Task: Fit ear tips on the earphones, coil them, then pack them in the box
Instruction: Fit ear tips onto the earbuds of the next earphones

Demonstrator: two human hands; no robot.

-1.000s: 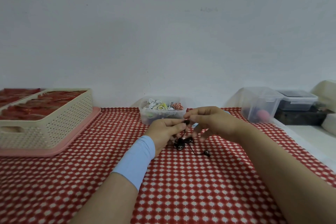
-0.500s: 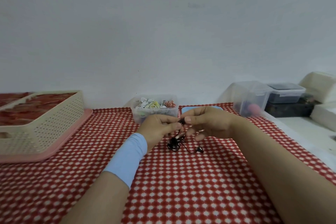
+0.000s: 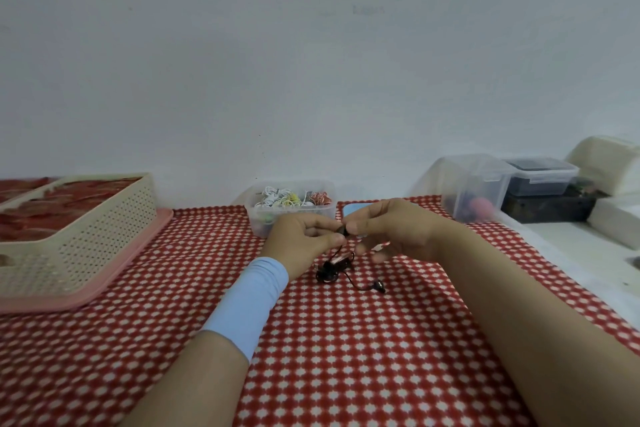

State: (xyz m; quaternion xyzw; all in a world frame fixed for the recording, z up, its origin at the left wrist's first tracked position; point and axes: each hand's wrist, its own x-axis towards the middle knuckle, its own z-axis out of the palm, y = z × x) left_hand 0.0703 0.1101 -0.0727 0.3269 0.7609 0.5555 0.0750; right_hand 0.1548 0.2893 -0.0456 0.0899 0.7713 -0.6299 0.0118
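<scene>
Fitting step: left hand [image 3: 301,239] is pinching one earbud [image 3: 343,230] above the tablecloth [image 3: 346,357]. The right hand [image 3: 398,232] is pinching its front end; tip too small to see. The cable bundle [image 3: 332,270] and second earbud [image 3: 379,285] are lying below. Probably best: holding the bud steady, pressing squarely.

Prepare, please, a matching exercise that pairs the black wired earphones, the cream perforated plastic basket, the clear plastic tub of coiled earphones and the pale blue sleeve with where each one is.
Things
1. black wired earphones
2. cream perforated plastic basket
3. clear plastic tub of coiled earphones
4. pale blue sleeve

Places
A. on the pink tray, far left
B. around the left forearm
C. one end pinched between the left hand and right hand, the rest on the red checked cloth
D. behind the left hand, near the wall

Pairs: 1-C, 2-A, 3-D, 4-B
</scene>
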